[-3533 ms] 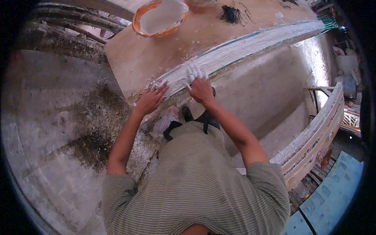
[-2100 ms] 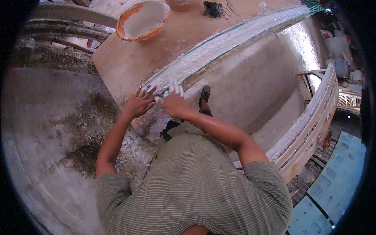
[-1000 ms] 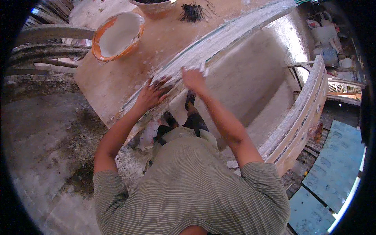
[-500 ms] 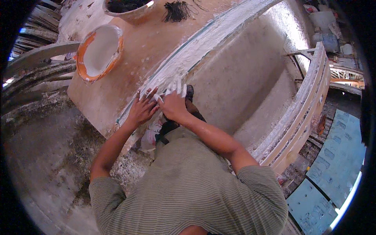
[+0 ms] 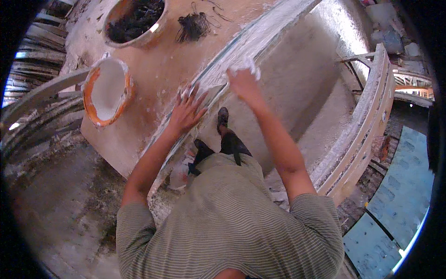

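Note:
A long strip of wet white plaster [image 5: 245,51] with greenish edges runs diagonally over the brown tabletop toward the far right. My left hand [image 5: 186,113] lies palm down at the strip's near part, fingers spread and whitened at the tips. Farther along the strip's right edge is my right hand [image 5: 245,83]; its plaster-coated fingers are smeared by motion, so I cannot make out whether they hold anything. Left of my hands stands an orange-rimmed bucket [image 5: 124,108] with pale, whitish contents.
A basin [image 5: 113,41] with dark fibrous stuff stands at the far left, beside a loose dark fibre clump [image 5: 193,26]. Curved, slatted plaster-stained moulding [image 5: 367,144] rises at right. Light-blue panels [image 5: 399,181] lie beyond it. Curved pieces [image 5: 46,95] lean at left.
My right hand has moved away from the left one, forward and right along the strip. My left hand has shifted slightly right. The view has shifted, showing more of the basin and my feet.

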A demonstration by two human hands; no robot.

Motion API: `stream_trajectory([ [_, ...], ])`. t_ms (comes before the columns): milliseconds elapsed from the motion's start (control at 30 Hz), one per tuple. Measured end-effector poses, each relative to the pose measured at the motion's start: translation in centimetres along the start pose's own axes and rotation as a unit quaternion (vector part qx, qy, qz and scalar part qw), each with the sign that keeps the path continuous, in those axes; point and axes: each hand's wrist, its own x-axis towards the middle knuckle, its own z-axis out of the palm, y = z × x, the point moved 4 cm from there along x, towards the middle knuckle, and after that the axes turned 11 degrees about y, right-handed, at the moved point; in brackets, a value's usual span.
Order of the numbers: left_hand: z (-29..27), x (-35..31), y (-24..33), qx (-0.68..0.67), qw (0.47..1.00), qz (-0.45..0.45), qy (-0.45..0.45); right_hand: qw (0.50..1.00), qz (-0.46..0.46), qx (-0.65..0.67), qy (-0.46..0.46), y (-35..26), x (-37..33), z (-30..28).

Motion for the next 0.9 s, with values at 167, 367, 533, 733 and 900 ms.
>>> stream_trajectory([
  [167,-1.1,-1.7,0.7,0.030,0.991,0.032,-0.127,0.932,-0.158,-0.112,0.305,-5.5,-8.7,3.4],
  [367,3.8,7.6,2.1,0.002,0.990,0.100,-0.099,0.989,-0.064,-0.108,0.079,1.2,-0.4,2.9],
  [533,5.6,13.1,4.1,-0.059,0.997,0.042,0.029,0.934,-0.094,-0.339,0.057,7.9,9.8,-3.7],
  [733,2.0,5.2,2.9,-0.064,0.998,-0.001,0.020,0.991,0.002,-0.094,0.094,3.4,5.9,0.7],
  [900,-2.5,-8.1,1.0,-0.062,0.993,-0.051,-0.082,0.967,-0.171,-0.118,0.149,-5.1,-5.3,7.1],
])
